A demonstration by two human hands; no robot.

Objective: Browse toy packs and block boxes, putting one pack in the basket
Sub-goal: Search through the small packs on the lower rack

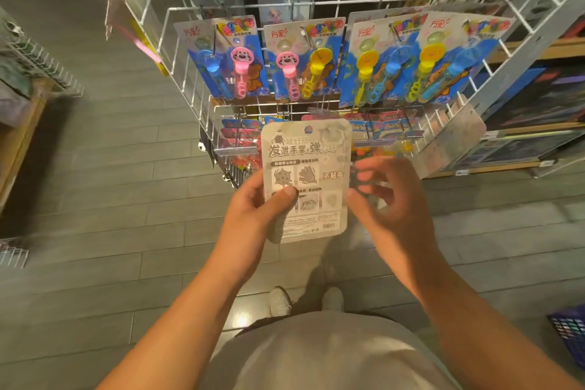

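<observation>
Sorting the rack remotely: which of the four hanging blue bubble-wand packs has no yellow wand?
The leftmost blue bubble-wand pack: it holds a blue wand and a pink dog-face wand. Each of the other three packs has a yellow wand.

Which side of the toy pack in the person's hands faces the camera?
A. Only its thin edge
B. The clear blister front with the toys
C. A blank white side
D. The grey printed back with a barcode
D: the toy pack, held by the left hand and right hand, shows grey print and a barcode near its bottom.
</observation>
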